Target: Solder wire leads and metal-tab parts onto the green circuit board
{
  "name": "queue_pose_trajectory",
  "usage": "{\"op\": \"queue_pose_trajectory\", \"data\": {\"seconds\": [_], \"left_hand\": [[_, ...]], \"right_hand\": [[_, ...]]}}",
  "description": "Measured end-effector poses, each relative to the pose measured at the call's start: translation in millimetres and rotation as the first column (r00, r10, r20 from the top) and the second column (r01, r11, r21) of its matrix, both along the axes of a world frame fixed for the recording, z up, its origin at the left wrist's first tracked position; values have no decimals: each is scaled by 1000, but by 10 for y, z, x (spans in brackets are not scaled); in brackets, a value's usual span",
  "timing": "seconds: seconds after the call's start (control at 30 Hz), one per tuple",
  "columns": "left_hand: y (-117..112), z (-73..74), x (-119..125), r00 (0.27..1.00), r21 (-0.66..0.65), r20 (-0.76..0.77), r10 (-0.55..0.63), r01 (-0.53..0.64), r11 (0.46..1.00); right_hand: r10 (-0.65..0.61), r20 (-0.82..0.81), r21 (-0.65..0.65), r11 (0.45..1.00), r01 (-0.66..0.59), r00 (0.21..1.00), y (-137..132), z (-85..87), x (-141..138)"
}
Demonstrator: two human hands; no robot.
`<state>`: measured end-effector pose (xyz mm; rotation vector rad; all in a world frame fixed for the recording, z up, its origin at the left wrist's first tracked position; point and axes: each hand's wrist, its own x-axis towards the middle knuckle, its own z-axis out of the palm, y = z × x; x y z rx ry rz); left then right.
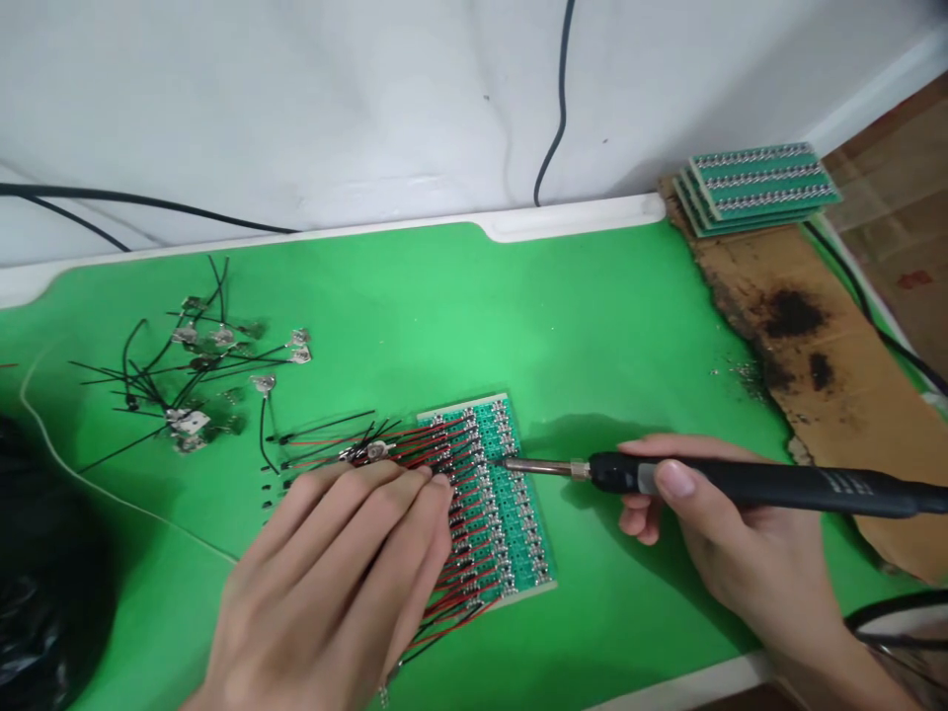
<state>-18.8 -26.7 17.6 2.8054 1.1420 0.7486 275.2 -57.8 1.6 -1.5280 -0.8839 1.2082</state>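
Note:
A green circuit board (514,504) lies on the green mat, with rows of solder points and several red and black wires (474,583) running off its left side. Over that left side, my left hand (333,573) has its fingers pressed together among the wires; its fingertips hide what they pinch. My right hand (726,533) is closed around a black soldering iron (741,484). The iron's tip points left and is at the board's middle rows; whether it touches a joint I cannot tell. Small metal parts (377,450) on black leads lie just beyond my left knuckles.
Several metal parts with black leads (193,420) are scattered at the left. A black plastic bag (44,583) sits at the near left. Scorched cardboard (807,326) runs along the right, bearing a stack of green boards (766,183). A black cable (561,99) hangs along the wall.

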Motion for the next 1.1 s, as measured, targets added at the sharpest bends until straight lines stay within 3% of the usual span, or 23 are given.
{"op": "queue_pose_trajectory", "data": {"seconds": [0.17,0.33,0.53,0.7,0.9,1.1], "left_hand": [[13,-19,2,1000,22,3,4,-4,1000],[24,-6,2,1000,24,-18,1,0,1000],[-4,-2,-1,1000,28,3,-8,8,1000],[-2,-17,-18,1000,22,2,-12,12,1000],[-20,-12,-19,1000,32,8,-6,6,999],[8,-25,21,1000,13,-7,-9,9,1000]], "right_hand": [[131,-20,121,984,-128,991,10,-71,80],[141,-24,137,981,-137,990,24,-79,93],[-9,-18,-27,1000,9,1000,-1,14,-7],[60,-18,73,996,-59,998,20,-12,14],[-47,-21,-73,996,45,999,5,77,-57],[-47,-30,-91,995,44,998,-2,120,-93]]}}
